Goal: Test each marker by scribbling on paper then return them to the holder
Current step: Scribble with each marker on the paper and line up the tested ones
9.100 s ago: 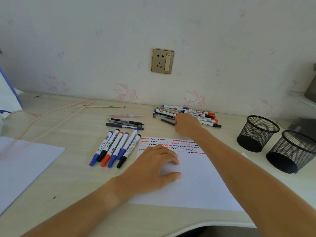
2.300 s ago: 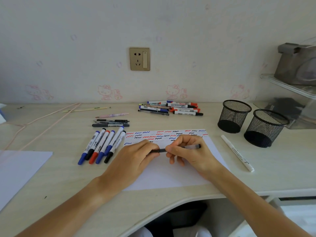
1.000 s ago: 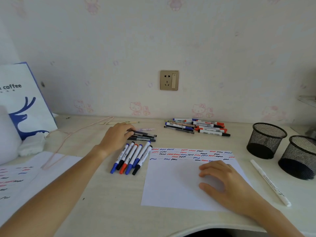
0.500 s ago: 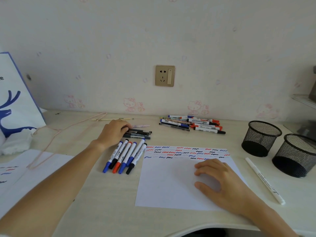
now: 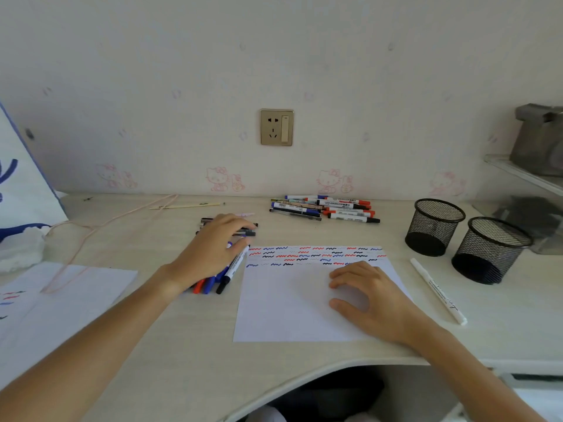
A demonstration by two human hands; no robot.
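Note:
A white paper (image 5: 289, 306) with rows of red, blue and black squiggles along its top lies in front of me. My right hand (image 5: 371, 296) rests on it with loosely curved fingers and holds nothing. My left hand (image 5: 213, 251) lies palm down over a row of blue, red and black markers (image 5: 227, 277) left of the paper, its fingertips at a small group of dark pens (image 5: 249, 231). Nothing is gripped in it. Behind the paper lies a pile of markers (image 5: 326, 208). Two black mesh holders (image 5: 432, 226) (image 5: 490, 251) stand at the right, both looking empty.
A white marker (image 5: 435, 290) lies between the paper and the holders. A second scribbled sheet (image 5: 61, 300) lies at the left, under a pink cord (image 5: 106, 220). A white and blue bag (image 5: 18, 184) stands far left. The desk's curved front edge (image 5: 304, 370) is near me.
My left hand has drawn back from the dark pens toward me and now covers the row of markers. My right hand has stayed on the paper.

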